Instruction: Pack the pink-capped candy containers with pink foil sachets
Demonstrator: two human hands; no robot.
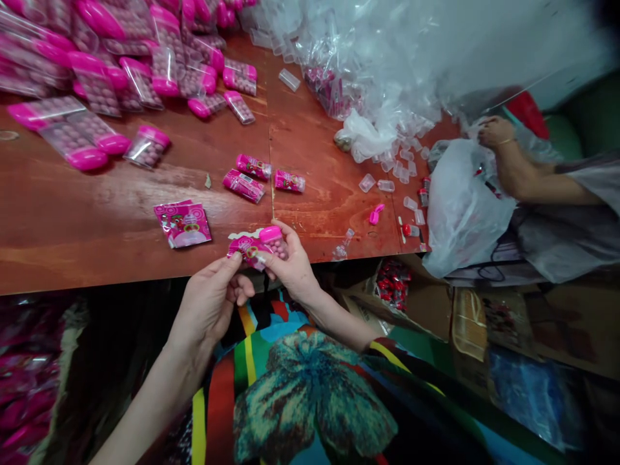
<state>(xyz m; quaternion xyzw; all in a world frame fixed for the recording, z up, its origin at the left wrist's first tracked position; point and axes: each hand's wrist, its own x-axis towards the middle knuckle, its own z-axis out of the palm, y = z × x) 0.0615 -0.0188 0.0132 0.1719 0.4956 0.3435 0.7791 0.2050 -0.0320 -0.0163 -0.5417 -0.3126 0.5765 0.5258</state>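
Note:
My right hand grips a small clear candy box with a pink cap and pink balls inside, close to the table's front edge. A printed pink label with a pale backing edge lies against the box's left side. Between thumb and fingers, my left hand pinches the left end of this label. Just left of the hands sits a small stack of the same pink labels. Beyond them lie a few boxes wrapped in labels, including one labelled box set apart to the right.
Unlabelled candy boxes are heaped at the back left. Clear plastic bags and loose empty cases cover the back right. A co-worker's hand is over a white bag. Cartons stand below the table edge.

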